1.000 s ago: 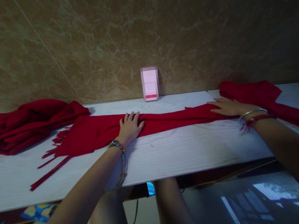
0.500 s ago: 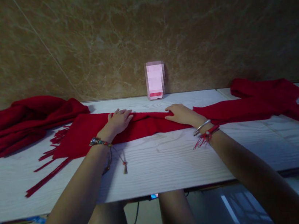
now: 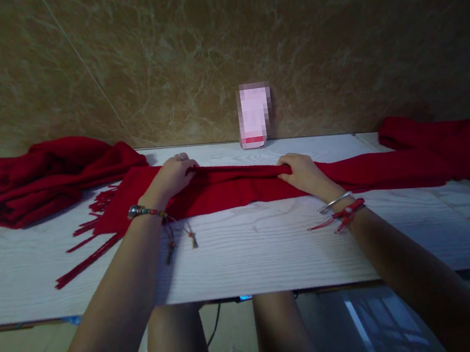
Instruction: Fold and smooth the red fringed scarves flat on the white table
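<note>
A long red scarf (image 3: 228,191) lies lengthwise across the white wood-grain table (image 3: 245,255), its fringe spread at the left end. My left hand (image 3: 174,175), with a ring and a beaded bracelet, is closed on the scarf's far edge. Farther right, my right hand (image 3: 301,173), with a silver bangle and red cord at the wrist, pinches the same edge between thumb and fingers. Between the two hands that edge is raised into a narrow straight fold.
Bunched red cloth (image 3: 53,177) lies at the back left, and more red cloth (image 3: 442,137) is heaped at the right. A pink blurred-out object (image 3: 254,115) leans on the brown marbled wall (image 3: 184,50). Legs and a dark cable show below the table's front edge.
Both hands have closed on the scarf's far edge, which now stands in a straighter fold between them. They are slightly farther apart. The view has shifted a little.
</note>
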Demonstrator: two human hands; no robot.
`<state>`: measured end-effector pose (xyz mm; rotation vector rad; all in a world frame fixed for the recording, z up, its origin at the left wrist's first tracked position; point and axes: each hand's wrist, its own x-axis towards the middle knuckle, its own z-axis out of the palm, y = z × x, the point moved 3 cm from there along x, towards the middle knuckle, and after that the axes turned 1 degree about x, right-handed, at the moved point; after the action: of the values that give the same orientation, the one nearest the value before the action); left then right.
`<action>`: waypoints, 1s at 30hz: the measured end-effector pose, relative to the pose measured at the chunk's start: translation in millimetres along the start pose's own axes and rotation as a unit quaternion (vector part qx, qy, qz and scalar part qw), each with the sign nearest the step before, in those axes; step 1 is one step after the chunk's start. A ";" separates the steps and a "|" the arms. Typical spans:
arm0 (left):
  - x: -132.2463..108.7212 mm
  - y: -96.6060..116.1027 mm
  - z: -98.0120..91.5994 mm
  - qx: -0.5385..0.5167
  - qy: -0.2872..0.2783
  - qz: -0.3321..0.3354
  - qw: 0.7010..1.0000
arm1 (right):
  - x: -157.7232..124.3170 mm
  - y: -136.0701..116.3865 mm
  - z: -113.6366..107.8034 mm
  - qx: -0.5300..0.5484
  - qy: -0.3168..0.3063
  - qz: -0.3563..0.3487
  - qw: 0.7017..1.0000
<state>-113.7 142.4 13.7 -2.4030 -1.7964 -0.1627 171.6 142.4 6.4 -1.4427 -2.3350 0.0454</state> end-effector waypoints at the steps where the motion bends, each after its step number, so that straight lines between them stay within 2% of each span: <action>1: -4.2 -1.6 -9.5 -0.003 0.016 0.001 1.000 | -0.4 0.5 -3.1 0.000 0.008 -0.018 1.000; 3: -14.3 -3.1 -27.9 -0.011 0.029 0.000 1.000 | -2.4 0.4 -10.3 0.000 0.014 -0.060 0.998; 6: -27.4 1.6 -40.4 0.001 -0.052 -0.005 0.999 | -7.2 -2.2 -17.8 -0.012 -0.037 -0.121 0.992; 10: -33.8 17.0 -26.4 0.002 -0.210 -0.020 0.978 | -13.3 -5.7 -14.7 -0.026 -0.156 -0.171 0.972; 12: -33.5 23.5 -16.6 -0.012 -0.250 -0.029 0.968 | -15.0 -6.2 -9.9 -0.036 -0.189 -0.176 0.965; 14: -32.5 27.1 -10.7 -0.014 -0.264 -0.033 0.964 | -16.2 -6.5 -6.0 -0.045 -0.203 -0.177 0.962; 17: -30.7 31.8 -9.7 0.003 -0.253 -0.012 0.967 | -17.8 -8.2 -4.3 -0.045 -0.200 -0.183 0.962; 22: -28.3 58.8 -6.3 -0.061 -0.164 0.087 0.981 | -18.0 -15.7 -5.3 -0.019 -0.174 -0.206 0.963; 26: -26.0 77.4 10.1 -0.061 -0.161 0.111 0.979 | -15.5 -22.3 -3.0 -0.010 -0.147 -0.206 0.967; 30: -21.0 83.4 5.8 -0.036 -0.080 0.198 0.976 | -13.7 -23.4 -3.4 0.004 -0.103 -0.191 0.976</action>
<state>-39.5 100.4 0.7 -2.8381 -1.3424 0.0091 158.2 118.9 10.6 -1.0025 -2.7387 0.1026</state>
